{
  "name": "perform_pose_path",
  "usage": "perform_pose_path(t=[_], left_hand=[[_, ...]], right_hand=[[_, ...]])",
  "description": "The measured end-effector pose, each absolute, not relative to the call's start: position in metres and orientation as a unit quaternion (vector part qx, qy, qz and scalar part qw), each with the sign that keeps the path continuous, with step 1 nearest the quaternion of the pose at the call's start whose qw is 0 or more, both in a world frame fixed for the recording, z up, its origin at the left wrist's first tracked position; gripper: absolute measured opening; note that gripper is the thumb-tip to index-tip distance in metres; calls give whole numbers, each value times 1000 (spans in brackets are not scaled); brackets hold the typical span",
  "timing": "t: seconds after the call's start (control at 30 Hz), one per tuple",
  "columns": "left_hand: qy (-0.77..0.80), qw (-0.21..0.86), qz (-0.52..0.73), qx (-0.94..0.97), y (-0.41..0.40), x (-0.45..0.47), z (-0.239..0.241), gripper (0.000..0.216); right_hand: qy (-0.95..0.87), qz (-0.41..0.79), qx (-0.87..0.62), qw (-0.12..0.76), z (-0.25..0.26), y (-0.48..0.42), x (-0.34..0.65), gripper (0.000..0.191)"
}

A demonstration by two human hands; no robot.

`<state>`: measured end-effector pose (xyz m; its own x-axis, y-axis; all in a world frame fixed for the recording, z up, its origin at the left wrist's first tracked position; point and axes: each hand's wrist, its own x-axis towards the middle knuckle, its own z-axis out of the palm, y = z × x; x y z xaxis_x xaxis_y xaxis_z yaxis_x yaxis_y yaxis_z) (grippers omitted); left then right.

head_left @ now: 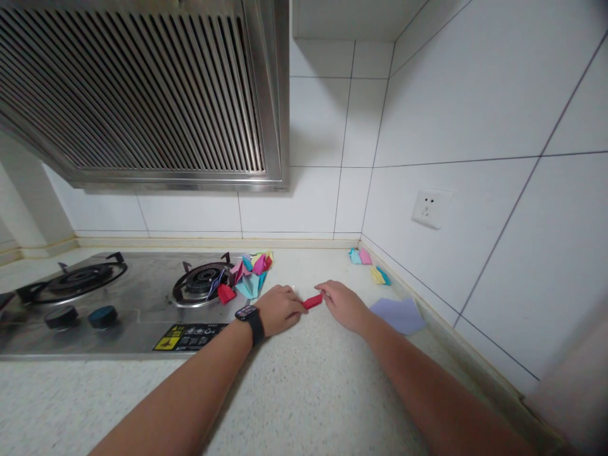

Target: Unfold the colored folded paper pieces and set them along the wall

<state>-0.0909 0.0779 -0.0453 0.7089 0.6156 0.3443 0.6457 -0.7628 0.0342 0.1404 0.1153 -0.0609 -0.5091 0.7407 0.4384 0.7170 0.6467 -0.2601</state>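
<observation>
A small strip of red folded paper lies between my two hands, low over the counter. My left hand, with a black watch on its wrist, has its fingertips closed on the strip's left end. At the strip's right end is my right hand, its thumb and forefinger pinched together on the paper's edge. A pile of colourful folded papers, in pink, blue, yellow and red, sits left of my left hand, by the burner. Right of my right hand lies a flat lavender sheet of paper, partly behind my forearm.
A steel gas hob with two burners takes up the left side, under a range hood. Several folded papers rest near the back right corner. A tiled wall with a socket bounds the right.
</observation>
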Motion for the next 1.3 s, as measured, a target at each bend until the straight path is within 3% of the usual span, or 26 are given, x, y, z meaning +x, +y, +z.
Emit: perform_pose_path(t=[0.23,0.43,0.57,0.77,1.03,1.3], left_hand=[[-304,18,-184,-934,77,-93,-46,24],[-369,-10,-233,-900,75,-92,-49,16],[-436,-19,-274,-857,74,-93,-51,27],[-440,49,-254,-860,71,-93,-42,17],[-402,144,-211,-879,60,-92,-27,17],[-389,133,-213,-886,57,-88,-25,18]], right_hand=[[-894,-3,-414,170,-60,115,146,18],[-876,56,-429,216,-57,113,146,8],[-863,98,-421,263,-53,112,148,8],[-864,96,-361,338,-45,107,148,6],[-881,77,-318,342,-37,99,142,7],[-894,83,-305,318,-35,95,136,11]])
